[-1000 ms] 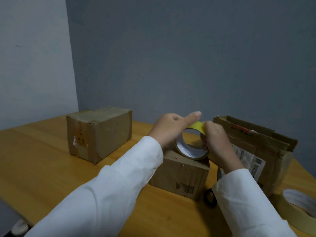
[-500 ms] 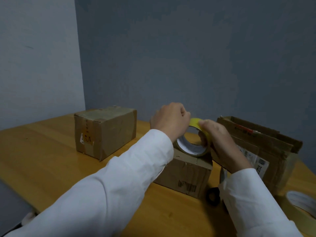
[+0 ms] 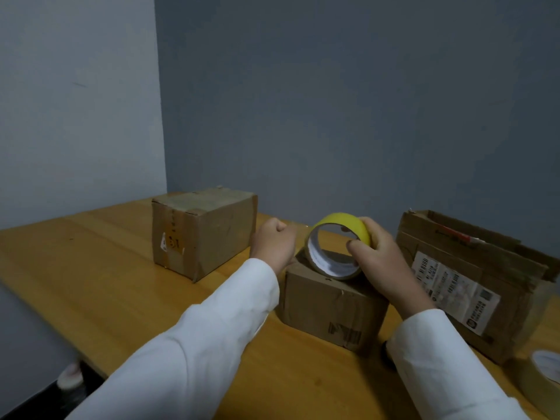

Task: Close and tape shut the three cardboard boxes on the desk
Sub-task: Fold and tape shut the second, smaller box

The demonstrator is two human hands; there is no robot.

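Since a moment ago the two hands have drawn apart. The left hand point(image 3: 274, 242), which had been pressed against the roll, now sits off to the roll's left, fingers curled as if pinching the free end of the tape. A thin, nearly clear strip seems to stretch from it back to the roll, though it is too faint to be sure.

The right hand point(image 3: 383, 257) grips the round roll of yellow packing tape point(image 3: 339, 245), fingers curled over the top rim and thumb on the near edge. The roll stands on edge, its glossy yellow outside up and white inner core facing us.

Just under both hands sits the small closed brown cardboard box point(image 3: 333, 307), its faces creased and scuffed. My guess is that tape is being pulled out to seal this one.

Beyond the left hand, well apart, stands a taller brown cardboard box point(image 3: 206, 231), already closed and taped. To the right of the right hand is a wide, worn cardboard box with a white shipping label point(image 3: 472, 277), its top flaps open. All rest on the smooth yellow wooden desk point(image 3: 91, 268).
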